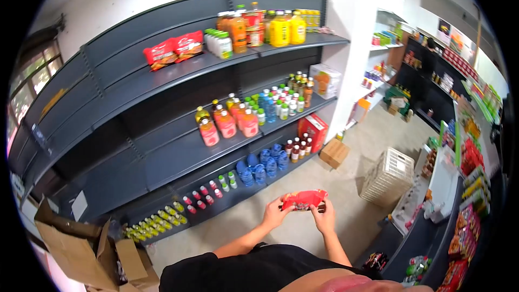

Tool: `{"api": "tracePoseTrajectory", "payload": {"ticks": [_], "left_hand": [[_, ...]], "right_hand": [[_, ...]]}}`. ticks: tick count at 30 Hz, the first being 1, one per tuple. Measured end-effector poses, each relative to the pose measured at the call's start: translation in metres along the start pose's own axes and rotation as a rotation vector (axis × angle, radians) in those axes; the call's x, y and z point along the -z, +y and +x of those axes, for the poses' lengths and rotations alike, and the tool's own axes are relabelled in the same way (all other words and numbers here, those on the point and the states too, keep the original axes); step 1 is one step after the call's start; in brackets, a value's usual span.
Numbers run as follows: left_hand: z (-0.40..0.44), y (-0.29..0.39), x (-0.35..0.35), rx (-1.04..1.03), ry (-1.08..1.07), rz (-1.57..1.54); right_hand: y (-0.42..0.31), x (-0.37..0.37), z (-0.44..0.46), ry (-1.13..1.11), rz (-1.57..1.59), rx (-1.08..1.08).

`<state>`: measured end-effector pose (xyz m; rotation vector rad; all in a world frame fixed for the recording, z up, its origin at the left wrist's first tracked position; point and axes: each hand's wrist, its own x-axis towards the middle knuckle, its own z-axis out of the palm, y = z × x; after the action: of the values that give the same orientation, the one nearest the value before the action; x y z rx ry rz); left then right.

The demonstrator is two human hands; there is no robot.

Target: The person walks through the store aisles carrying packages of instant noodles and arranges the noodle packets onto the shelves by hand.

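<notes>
A red snack packet [304,199] is held up in front of me, over the floor. My left hand [275,212] is closed on its left end. At the packet's right end, my right hand [324,215] grips it with the thumb on the near side. Fingers behind the packet are hidden. Two similar red snack packets [174,51] stand on the top shelf of the dark shelving, beside several white bottles with green caps [219,43].
Dark shelving [162,165] with rows of bottles runs along the left and front. An open cardboard box [75,243] stands at lower left. On the floor are a white plastic crate [387,176] and a small cardboard box [334,153]. Stocked shelves [440,184] line the right.
</notes>
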<state>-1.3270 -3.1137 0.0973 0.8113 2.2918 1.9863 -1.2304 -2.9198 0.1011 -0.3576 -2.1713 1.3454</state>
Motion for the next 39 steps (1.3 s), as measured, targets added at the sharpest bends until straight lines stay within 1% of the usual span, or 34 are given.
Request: {"api": "tracePoseTrajectory", "payload": {"ticks": [1,2,4,6,7,8,10,11,12,14,16,17,18,19,20,22,24,26,28,29,31,32,34,36,37,38,39], "left_hand": [[0.005,-0.008,0.017,0.089,0.020,0.107],[0.012,-0.010,0.033,0.100,0.124,0.006],[0.017,-0.012,0.060,0.131,0.320,-0.194],[0.025,-0.025,0.095,-0.034,0.504,-0.210],[0.026,-0.021,0.115,-0.061,0.553,-0.112],[0.027,0.005,0.135,-0.099,0.617,0.004],[0.032,-0.032,0.164,-0.183,0.765,0.216],[0.034,-0.021,0.179,-0.165,0.821,0.297],[0.037,-0.011,0.194,-0.155,0.878,0.461],[0.044,-0.001,0.224,-0.074,0.908,0.431],[0.059,0.003,0.253,-0.078,0.946,0.352],[0.071,0.006,0.269,-0.164,0.983,0.436],[0.082,-0.001,0.282,-0.115,1.013,0.361],[0.103,0.014,0.297,-0.219,1.055,0.395],[0.122,0.034,0.309,-0.310,1.089,0.429],[0.176,0.052,0.356,-0.520,1.032,0.597],[0.218,0.069,0.382,-0.622,0.883,0.580],[0.255,0.118,0.400,-0.607,0.721,0.864],[0.289,0.136,0.420,-0.552,0.636,0.811],[0.307,0.143,0.432,-0.506,0.625,0.750],[0.341,0.155,0.460,-0.480,0.594,0.789],[0.357,0.156,0.478,-0.462,0.564,0.797],[0.390,0.158,0.516,-0.378,0.539,0.755],[0.423,0.153,0.558,-0.223,0.531,0.729],[0.442,0.147,0.584,-0.206,0.473,0.662],[0.461,0.130,0.611,-0.125,0.443,0.582],[0.476,0.114,0.630,-0.136,0.439,0.606]], "right_hand": [[-0.007,-0.023,0.004,0.002,0.025,-0.005],[-0.018,-0.045,0.010,0.022,0.052,-0.011],[-0.045,-0.085,0.016,-0.065,0.105,0.065],[-0.072,-0.120,0.022,-0.168,0.138,0.150],[-0.085,-0.134,0.026,-0.203,0.153,0.177],[-0.099,-0.149,0.030,-0.247,0.169,0.206],[-0.117,-0.176,0.049,-0.336,0.178,0.289],[-0.124,-0.191,0.060,-0.378,0.172,0.337],[-0.132,-0.206,0.072,-0.422,0.171,0.387],[-0.154,-0.236,0.094,-0.508,0.189,0.434],[-0.175,-0.266,0.119,-0.549,0.230,0.494],[-0.187,-0.281,0.132,-0.555,0.266,0.527],[-0.199,-0.295,0.146,-0.552,0.304,0.562],[-0.211,-0.309,0.162,-0.532,0.319,0.609],[-0.228,-0.317,0.178,-0.554,0.343,0.597],[-0.269,-0.341,0.236,-0.331,0.350,0.940],[-0.295,-0.357,0.276,-0.259,0.448,0.977],[-0.327,-0.373,0.315,-0.217,0.546,0.927],[-0.358,-0.389,0.345,-0.315,0.671,0.727],[-0.374,-0.397,0.364,-0.317,0.645,0.741],[-0.401,-0.426,0.403,-0.320,0.717,0.762],[-0.418,-0.431,0.415,-0.282,0.619,0.779],[-0.440,-0.466,0.450,-0.164,0.465,0.844],[-0.454,-0.502,0.484,-0.221,0.421,0.815],[-0.460,-0.516,0.495,-0.468,0.574,0.528],[-0.462,-0.527,0.501,-0.704,0.714,0.220],[-0.458,-0.545,0.515,-0.852,0.740,0.069]]}}
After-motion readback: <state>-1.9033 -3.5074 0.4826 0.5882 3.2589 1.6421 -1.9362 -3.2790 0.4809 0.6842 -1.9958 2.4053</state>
